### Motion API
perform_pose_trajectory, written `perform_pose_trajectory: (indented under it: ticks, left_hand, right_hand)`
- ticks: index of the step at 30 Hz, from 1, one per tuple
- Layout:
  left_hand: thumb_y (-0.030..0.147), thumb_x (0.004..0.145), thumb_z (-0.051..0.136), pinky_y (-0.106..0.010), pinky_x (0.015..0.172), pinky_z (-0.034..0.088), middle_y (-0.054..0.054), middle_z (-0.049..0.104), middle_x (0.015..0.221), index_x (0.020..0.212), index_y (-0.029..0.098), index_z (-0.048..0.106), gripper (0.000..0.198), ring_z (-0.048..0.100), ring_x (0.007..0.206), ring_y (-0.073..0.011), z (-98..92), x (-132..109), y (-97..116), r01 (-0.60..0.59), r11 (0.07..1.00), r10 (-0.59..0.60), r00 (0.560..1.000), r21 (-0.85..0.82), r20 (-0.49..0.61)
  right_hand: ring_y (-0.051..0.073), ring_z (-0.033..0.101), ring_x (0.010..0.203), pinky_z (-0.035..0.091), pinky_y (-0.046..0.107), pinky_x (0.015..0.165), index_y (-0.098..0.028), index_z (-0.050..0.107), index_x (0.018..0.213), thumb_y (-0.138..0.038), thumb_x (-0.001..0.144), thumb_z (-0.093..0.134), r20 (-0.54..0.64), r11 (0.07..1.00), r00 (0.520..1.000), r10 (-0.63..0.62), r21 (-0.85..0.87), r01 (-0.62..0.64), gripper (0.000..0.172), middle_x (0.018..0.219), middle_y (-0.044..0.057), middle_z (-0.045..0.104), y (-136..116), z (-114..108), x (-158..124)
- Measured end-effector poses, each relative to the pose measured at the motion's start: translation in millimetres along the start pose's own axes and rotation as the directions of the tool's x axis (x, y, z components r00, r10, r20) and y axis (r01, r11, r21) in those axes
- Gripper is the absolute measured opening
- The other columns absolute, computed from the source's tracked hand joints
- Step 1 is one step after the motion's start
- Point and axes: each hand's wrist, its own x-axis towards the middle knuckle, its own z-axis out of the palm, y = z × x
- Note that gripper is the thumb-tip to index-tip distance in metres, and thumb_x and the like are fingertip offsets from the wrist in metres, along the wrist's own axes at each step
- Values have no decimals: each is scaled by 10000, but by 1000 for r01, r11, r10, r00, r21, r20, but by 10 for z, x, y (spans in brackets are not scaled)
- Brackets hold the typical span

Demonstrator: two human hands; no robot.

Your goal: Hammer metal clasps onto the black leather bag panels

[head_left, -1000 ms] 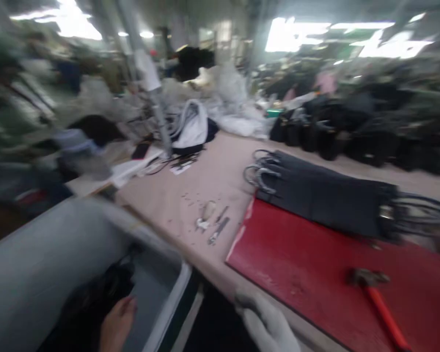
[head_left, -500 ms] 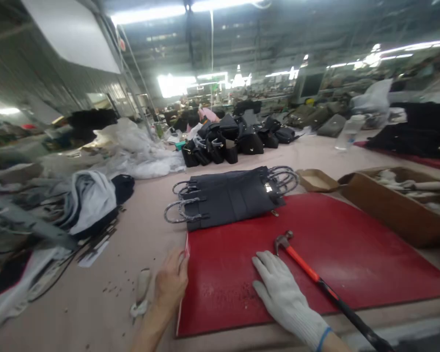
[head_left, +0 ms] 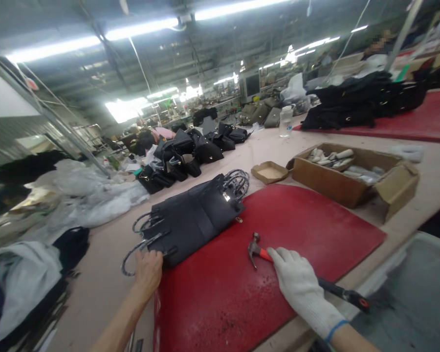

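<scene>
My left hand (head_left: pixel 148 271) touches limp black leather bags (head_left: pixel 194 220); my gloved right hand (head_left: pixel 297 281) covers the head-heavy red-handled hammer (head_left: pixel 254 247). Neither grip shows.

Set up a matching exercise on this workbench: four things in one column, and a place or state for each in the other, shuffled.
1 hammer
2 bags
3 box
4 bottle

a touched by the bare left hand
b holds pale pieces
c under the gloved right hand
d upright, far back

Pairs: 1-c, 2-a, 3-b, 4-d
</scene>
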Motion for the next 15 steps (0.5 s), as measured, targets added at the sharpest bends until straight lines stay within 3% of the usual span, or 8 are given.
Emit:
perform_pose_trajectory:
  ticks: [5, 8, 11, 13, 15]
  left_hand:
    - [36, 941, 398, -420, 973, 456, -148, 724, 1043, 1037, 152, 735, 369, 669, 1046, -301, -430, 148, -178, -57, 998, 59, 994, -25, 97]
    - [51, 926, 419, -380, 909, 477, -133, 728, 997, 964, 160, 733, 335, 685, 1014, -283, -758, 32, -288, -112, 988, 127, 982, -108, 138]
    - [116, 945, 401, -377, 871, 518, -95, 749, 915, 931, 211, 751, 364, 716, 909, -263, -891, -466, -311, -99, 968, 137, 978, -231, 154]
    - [191, 917, 449, -362, 796, 566, -63, 780, 898, 922, 279, 787, 349, 740, 843, -255, -837, -988, -262, -55, 946, 111, 981, -320, 161]
    - [254, 792, 571, -370, 774, 608, -15, 811, 936, 957, 397, 820, 331, 763, 857, -270, -715, -1558, -176, -23, 918, 59, 995, -396, 80]
  right_hand:
    - [263, 607, 880, 400, 368, 729, -210, 702, 1265, -115, 948, 585, 16, 995, 997, 73, -65, -72, 351, 1060, 105, 704, 111, -77, 96]
    - [274, 609, 868, 403, 374, 702, -198, 700, 1261, -140, 949, 597, 9, 985, 987, 160, -61, -159, 334, 1066, 107, 707, 105, -92, 117]
    - [290, 630, 982, 462, 391, 785, -180, 673, 1296, -180, 946, 606, -28, 976, 977, 211, 54, -209, 356, 1210, 120, 699, 153, -75, 120]
    - [298, 635, 1068, 489, 406, 874, -158, 657, 1311, -203, 950, 591, -41, 964, 974, 223, 155, -214, 370, 1272, 130, 690, 197, -62, 128]
    - [305, 640, 1111, 497, 425, 941, -134, 652, 1309, -236, 965, 559, -54, 949, 972, 228, 236, -209, 370, 1278, 144, 695, 210, -68, 142]
